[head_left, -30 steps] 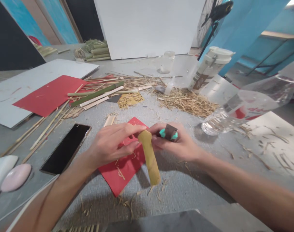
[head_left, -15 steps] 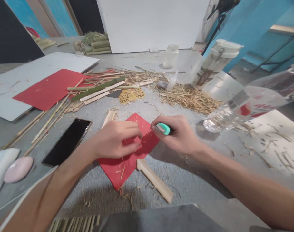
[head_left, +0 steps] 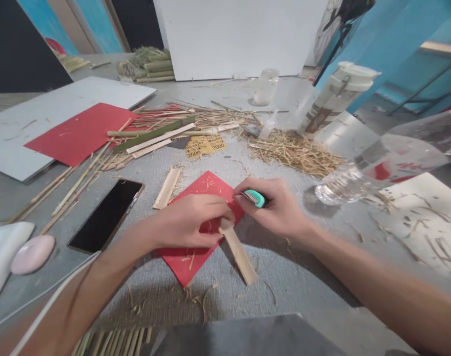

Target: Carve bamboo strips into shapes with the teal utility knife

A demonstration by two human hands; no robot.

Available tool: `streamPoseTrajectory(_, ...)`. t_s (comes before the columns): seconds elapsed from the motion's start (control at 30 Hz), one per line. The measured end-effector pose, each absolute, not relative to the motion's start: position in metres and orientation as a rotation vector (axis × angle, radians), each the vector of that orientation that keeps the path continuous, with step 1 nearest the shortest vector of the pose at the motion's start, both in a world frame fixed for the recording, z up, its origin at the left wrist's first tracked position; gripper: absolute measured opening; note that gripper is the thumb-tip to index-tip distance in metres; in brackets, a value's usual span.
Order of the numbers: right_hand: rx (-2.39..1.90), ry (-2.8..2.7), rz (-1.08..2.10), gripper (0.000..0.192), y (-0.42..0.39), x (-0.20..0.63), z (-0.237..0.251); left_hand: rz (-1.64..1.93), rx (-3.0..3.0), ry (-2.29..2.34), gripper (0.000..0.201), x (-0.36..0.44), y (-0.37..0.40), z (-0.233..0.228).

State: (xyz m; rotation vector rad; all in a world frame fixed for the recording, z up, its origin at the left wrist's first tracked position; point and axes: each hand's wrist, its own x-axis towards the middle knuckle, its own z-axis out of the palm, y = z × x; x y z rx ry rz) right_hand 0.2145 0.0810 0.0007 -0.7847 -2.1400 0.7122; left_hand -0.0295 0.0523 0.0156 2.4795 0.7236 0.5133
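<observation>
My left hand [head_left: 196, 222] hovers over a red paper sheet [head_left: 190, 269] scattered with thin shavings. Its fingertips close around the upper end of a pale, flat wooden strip [head_left: 242, 259], which slants down to the right past the paper's edge. In my right hand [head_left: 275, 205] is a utility knife [head_left: 255, 198] with a turquoise and black handle; the fist wraps most of it, and its blade end points toward the left hand. Left of the paper's top lies another short, pale wooden strip [head_left: 167, 188].
A phone [head_left: 106, 215] and a pink oval object [head_left: 33, 254] lie left. Sticks [head_left: 151, 136], yellow cards [head_left: 205, 147] and a straw heap [head_left: 295, 155] spread behind. A clear bottle [head_left: 377, 163], a white-lidded container [head_left: 338, 94] and a glass jar [head_left: 265, 86] stand right and back.
My left hand has moved right, and its fingers have closed on the wooden strip. The strip has shifted up and right. The knife stays in my right hand, almost unmoved.
</observation>
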Motion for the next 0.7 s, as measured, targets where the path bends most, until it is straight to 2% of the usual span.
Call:
streamPoseTrajectory(0.1, -0.679, -2.147, 0.822, 0.006, 0.081, 0.216, 0.002, 0.733, 2.387, 0.761, 0.025, -0.035, 0.055, 0.019)
streamPoseTrajectory(0.23, -0.601, -2.077, 0.935, 0.015, 0.08, 0.216, 0.001, 0.9, 2.392, 0.802, 0.033, -0.042, 0.058, 0.018)
streamPoseTrajectory(0.47, -0.553, -2.043, 0.848, 0.012, 0.081, 0.214, 0.0, 0.851, 2.468, 0.783, 0.046, -0.048, 0.062, 0.012)
streamPoseTrajectory(0.7, -0.481, -2.067, 0.682, 0.008, 0.081, 0.212, 0.003, 0.933, 2.347, 0.945, 0.029, -0.04, 0.056, 0.009)
